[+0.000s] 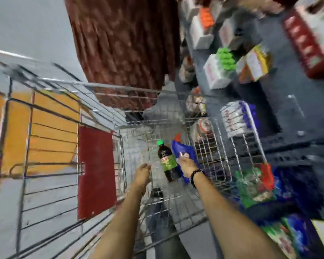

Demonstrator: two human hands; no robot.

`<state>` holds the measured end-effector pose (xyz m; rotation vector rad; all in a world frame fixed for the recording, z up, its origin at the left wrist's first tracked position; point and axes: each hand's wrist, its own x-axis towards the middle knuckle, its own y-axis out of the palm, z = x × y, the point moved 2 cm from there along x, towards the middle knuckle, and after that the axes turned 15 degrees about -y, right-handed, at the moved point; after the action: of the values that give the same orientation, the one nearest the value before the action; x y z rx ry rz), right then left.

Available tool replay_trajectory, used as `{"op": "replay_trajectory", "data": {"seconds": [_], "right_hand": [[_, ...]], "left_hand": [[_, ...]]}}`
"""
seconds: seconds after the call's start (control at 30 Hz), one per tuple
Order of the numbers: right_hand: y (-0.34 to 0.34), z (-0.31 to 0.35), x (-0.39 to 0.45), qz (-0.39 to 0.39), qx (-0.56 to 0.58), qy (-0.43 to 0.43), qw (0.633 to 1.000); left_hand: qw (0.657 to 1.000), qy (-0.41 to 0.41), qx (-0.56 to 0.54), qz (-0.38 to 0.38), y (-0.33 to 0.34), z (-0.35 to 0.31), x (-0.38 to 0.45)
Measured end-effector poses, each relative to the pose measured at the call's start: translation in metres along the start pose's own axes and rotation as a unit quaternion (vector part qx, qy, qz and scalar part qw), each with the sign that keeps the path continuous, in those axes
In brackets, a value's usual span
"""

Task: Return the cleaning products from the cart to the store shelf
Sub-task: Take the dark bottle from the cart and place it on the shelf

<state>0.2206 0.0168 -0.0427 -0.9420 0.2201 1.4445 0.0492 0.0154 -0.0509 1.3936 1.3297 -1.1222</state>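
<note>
Head view: right hand [185, 162] is closing on the soft blue pouch [183, 149] beside the bottle [166, 161] near the cart [120, 86]'s right wall; left hand [142, 174] is hovering open; pinching its top edge looks best.

Both your forearms are bare, with no sleeve showing anywhere along them up to the bottom edge of the view. Your left hand [143, 172] wears nothing: no ring, watch or glove can be made out. Your right hand [185, 164] is bare too, but just behind it your wrist carries a bracelet of round, glossy black beads [195, 177], strung in a single row that wraps the wrist once. Below, between your arms, a blurred strip of grey-blue fabric, probably your trousers [160, 221], shows through the wire.
</note>
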Motion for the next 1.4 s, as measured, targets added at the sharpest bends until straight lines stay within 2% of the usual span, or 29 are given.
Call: {"op": "replay_trajectory", "data": {"seconds": [0.1,0.2,0.33,0.53,0.7,0.83,1.03,1.17,1.27,1.4], "right_hand": [[0.019,-0.023,0.025,-0.004,0.004,0.014,1.000],[0.029,-0.033,0.038,-0.017,0.018,0.009,1.000],[0.035,-0.036,0.055,-0.030,-0.027,-0.011,0.999],[0.034,-0.036,0.074,-0.017,-0.050,0.008,0.999],[0.029,-0.029,0.065,0.015,0.034,0.030,0.999],[0.018,-0.005,0.044,0.026,0.097,0.013,0.995],[-0.030,0.042,-0.024,0.012,0.287,-0.009,0.958],[-0.077,0.073,-0.096,-0.007,0.343,-0.083,0.936],[-0.116,0.094,-0.164,-0.027,0.342,-0.170,0.924],[-0.162,0.123,-0.265,-0.083,0.365,-0.296,0.878]], "left_hand": [[0.997,-0.056,-0.058,0.021,0.011,0.015,0.033],[0.993,-0.060,-0.093,0.045,0.030,0.022,0.059],[0.991,-0.054,-0.100,0.073,0.053,0.019,0.081],[0.985,-0.072,-0.144,0.064,0.062,0.011,0.096],[0.985,-0.077,-0.120,0.096,0.045,0.014,0.080],[0.989,-0.040,-0.052,0.136,0.025,0.007,0.048],[0.975,0.032,0.072,0.206,0.007,-0.047,-0.027],[0.933,0.106,0.205,0.277,0.014,-0.084,-0.108],[0.869,0.146,0.310,0.356,0.032,-0.102,-0.186],[0.771,0.230,0.406,0.433,0.061,-0.108,-0.304]]}}
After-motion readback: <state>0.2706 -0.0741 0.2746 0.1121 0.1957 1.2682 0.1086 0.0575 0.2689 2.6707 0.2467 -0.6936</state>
